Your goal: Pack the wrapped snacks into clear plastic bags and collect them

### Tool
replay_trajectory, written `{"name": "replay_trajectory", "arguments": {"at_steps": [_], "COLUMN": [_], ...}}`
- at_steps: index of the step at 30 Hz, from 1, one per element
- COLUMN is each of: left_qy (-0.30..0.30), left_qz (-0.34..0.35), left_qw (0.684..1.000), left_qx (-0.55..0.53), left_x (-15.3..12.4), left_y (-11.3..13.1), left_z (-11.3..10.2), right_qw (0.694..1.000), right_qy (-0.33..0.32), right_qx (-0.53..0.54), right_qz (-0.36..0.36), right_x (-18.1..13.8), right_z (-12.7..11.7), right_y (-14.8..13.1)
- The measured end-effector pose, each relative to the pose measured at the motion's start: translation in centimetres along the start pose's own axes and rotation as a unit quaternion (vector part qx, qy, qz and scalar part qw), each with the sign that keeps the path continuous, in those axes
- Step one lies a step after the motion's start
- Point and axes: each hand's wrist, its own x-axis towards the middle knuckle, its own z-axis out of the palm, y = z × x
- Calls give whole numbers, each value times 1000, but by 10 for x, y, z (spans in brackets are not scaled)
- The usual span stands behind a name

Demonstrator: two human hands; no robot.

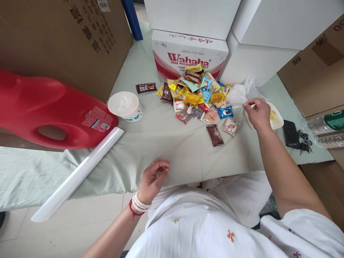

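Head view: right hand (257, 114) rests over white plate (278, 122) at table's right side, fingertips pinched on crumpled clear plastic bag (238, 94) beside snack pile (197, 96). Left hand (154, 175) loosely curled at near table edge, holding nothing I can make out

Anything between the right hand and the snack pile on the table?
Nothing visible. The right hand rests over the white plate, pinching the clear plastic bag. The snack pile lies just beside it; bare tablecloth fills the gap.
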Motion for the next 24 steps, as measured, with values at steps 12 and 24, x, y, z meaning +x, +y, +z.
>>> {"name": "replay_trajectory", "arguments": {"at_steps": [12,24], "left_qy": [-158,-199], "left_qz": [-16,-154], "left_qw": [978,935], "left_qx": [-133,-251], "left_x": [109,119], "left_y": [25,1], "left_z": [92,96], "right_qw": [998,718], "right_qy": [-8,-200], "right_qx": [-39,579], "right_qz": [48,330], "right_x": [23,-152], "right_z": [18,9], "right_y": [-32,-140]}}
